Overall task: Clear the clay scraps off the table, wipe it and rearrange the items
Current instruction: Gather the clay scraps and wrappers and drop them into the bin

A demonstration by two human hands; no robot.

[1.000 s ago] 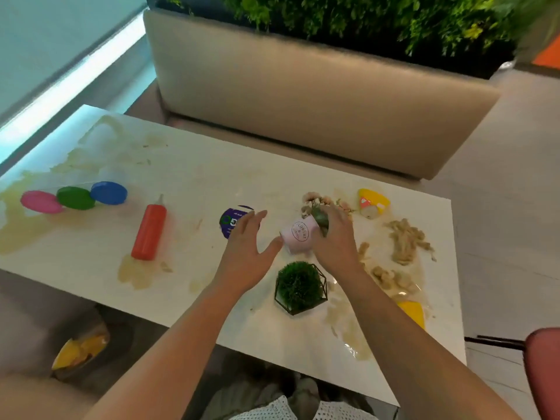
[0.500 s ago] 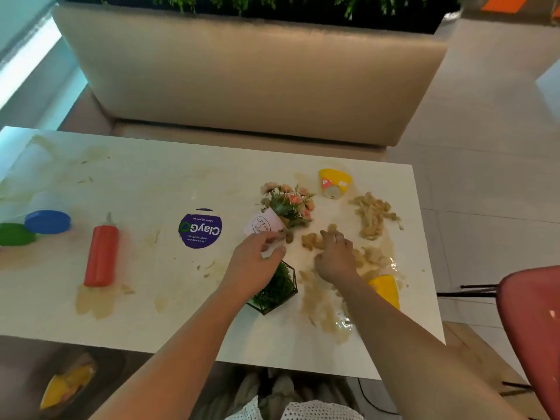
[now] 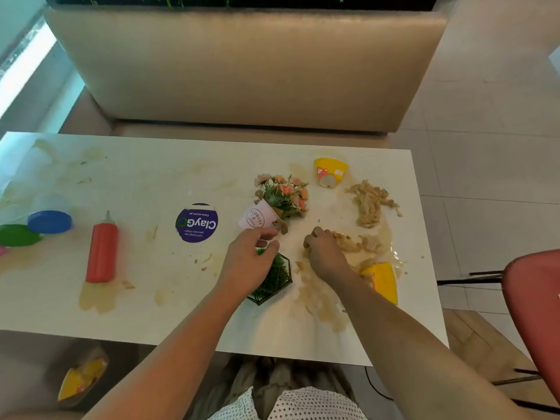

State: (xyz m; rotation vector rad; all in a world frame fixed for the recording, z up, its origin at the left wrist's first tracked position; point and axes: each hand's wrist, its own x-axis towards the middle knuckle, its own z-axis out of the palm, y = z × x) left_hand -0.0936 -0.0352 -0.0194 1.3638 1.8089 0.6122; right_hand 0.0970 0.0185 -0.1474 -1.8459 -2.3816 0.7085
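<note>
The white tabletop point(image 3: 151, 177) has tan smears. At the left of the frame lie a red plastic squeeze bottle point(image 3: 102, 250), a blue round lid point(image 3: 50, 221) and a green round lid point(image 3: 18, 235). The round sticker point(image 3: 197, 222) is purple with white letters. The clay scraps point(image 3: 369, 204) are tan.

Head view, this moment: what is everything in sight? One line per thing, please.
table: one, white, stained, centre
clay scraps: several piles, beige, table's right part
flower pot: one, pink, on its side, mid-table
plant: one, green in a black wire holder, near edge
yellow cup: one, tipped over, far side
yellow object: one, near the right edge
squeeze bottle: one, red, left part
blue lid: one, far left
green lid: one, beside the blue one
sticker: one, purple, centre
bench: one, beige, behind the table
chair: one, red, right edge
left hand: fingers curled, over the plant, grip unclear
right hand: curled round clay scraps
</note>
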